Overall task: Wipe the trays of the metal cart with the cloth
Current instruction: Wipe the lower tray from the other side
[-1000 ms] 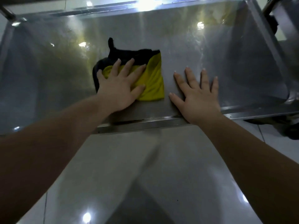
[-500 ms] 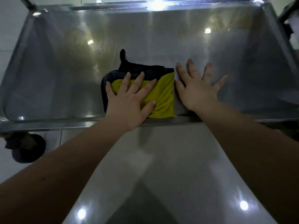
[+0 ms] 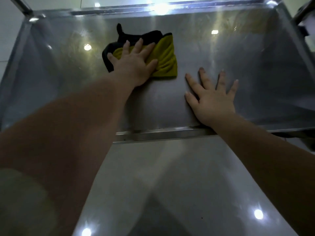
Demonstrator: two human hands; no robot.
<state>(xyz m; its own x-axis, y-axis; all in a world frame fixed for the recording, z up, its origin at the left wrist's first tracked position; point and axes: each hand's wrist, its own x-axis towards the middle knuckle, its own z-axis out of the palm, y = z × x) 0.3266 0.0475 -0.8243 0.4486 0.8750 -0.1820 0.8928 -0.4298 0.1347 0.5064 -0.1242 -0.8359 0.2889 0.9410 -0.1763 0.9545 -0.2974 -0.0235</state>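
Tray (image 3: 247, 68) fills the upper frame, its corners cut off and other trays unseen. Yellow-black cloth (image 3: 166, 63) lies upper centre on its floor. Left hand (image 3: 134, 63), fingers straight, presses the cloth flat to wipe, hiding part of it. Right hand (image 3: 213, 101) is splayed on bare metal, probably bracing.

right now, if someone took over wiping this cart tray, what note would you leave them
Left hand: flat, fingers straight, pressing the folded yellow and black cloth onto the shiny steel cart tray, just left of its middle.
Right hand: open, fingers spread, flat on bare tray near the front rim, apart from the cloth.
Done: wiping under way; how much is covered cannot be told.
Left: probably the tray's edges and corners, then any other trays.
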